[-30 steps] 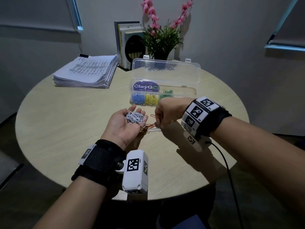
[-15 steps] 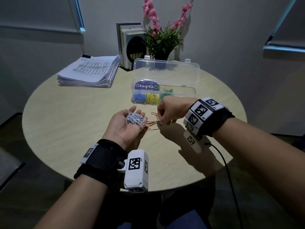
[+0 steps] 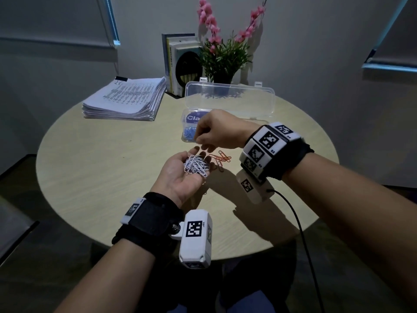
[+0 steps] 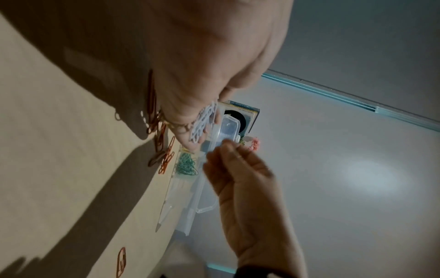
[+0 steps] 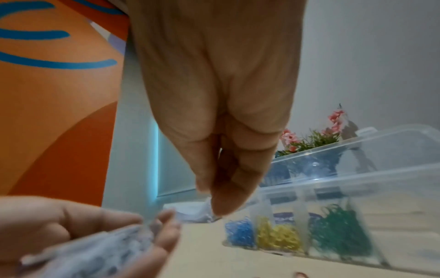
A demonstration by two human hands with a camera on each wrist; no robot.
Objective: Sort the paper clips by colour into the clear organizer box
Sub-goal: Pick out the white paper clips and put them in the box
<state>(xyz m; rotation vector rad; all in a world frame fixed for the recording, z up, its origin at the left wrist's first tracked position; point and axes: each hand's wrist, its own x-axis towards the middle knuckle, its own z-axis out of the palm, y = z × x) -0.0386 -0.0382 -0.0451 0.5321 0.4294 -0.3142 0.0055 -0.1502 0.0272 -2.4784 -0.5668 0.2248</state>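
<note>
Left hand (image 3: 180, 175) lies palm up above the table (image 3: 94, 177), fingers (image 3: 194, 152) loosely spread, cradling a heap of white clips (image 3: 195, 166) in the palm — cupped, not clenched.

Change from half a second ago: the right hand (image 3: 216, 129) was down at the table over the orange clips (image 3: 222, 158), working among them; now it has lifted and hangs just above the left fingertips, its own fingers bunched to a point facing down. In the right wrist view the tips are pressed together over the white heap, but blur hides whether a clip is pinched between them — cannot tell. Judgement: a white clip picked out of the orange ones is being dropped, or has just been dropped, onto the heap. The white batch is being gathered in the palm before it goes to the box.

The orange clips lie loose on the table, just beside the left fingertips and below the right hand, touched by neither hand.

Clear organizer box (image 3: 228, 98) stands beyond both hands, lid up. Blue clips (image 5: 239, 234), yellow clips (image 5: 278, 238) and green clips (image 5: 339, 231) fill three neighbouring compartments; white and orange not yet boxed.
</note>
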